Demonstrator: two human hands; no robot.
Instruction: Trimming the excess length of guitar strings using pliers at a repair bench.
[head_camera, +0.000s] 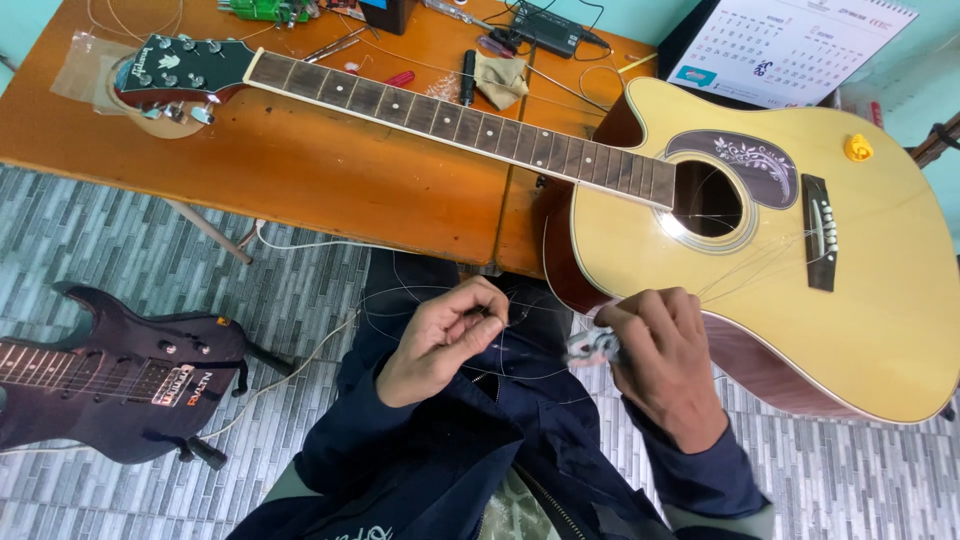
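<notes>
A yellow acoustic guitar (870, 300) lies across the orange table (300, 170), its neck (450, 115) pointing left and its dark headstock (185, 65) at the far left. Thin loose strings (760, 265) trail from the bridge (820, 230) toward me. My left hand (445, 340) pinches a thin wire string above my lap. My right hand (665, 360) sits just below the guitar's lower edge, closed around a small metal tool (592, 346) with silvery jaws.
A dark purple electric guitar (110, 375) rests on a stand on the tiled floor at the left. Small tools, a cloth (500, 78) and a black box (545, 30) lie at the table's back. A desk calendar (790, 45) stands at the upper right. A yellow peg (857, 148) sits on the guitar top.
</notes>
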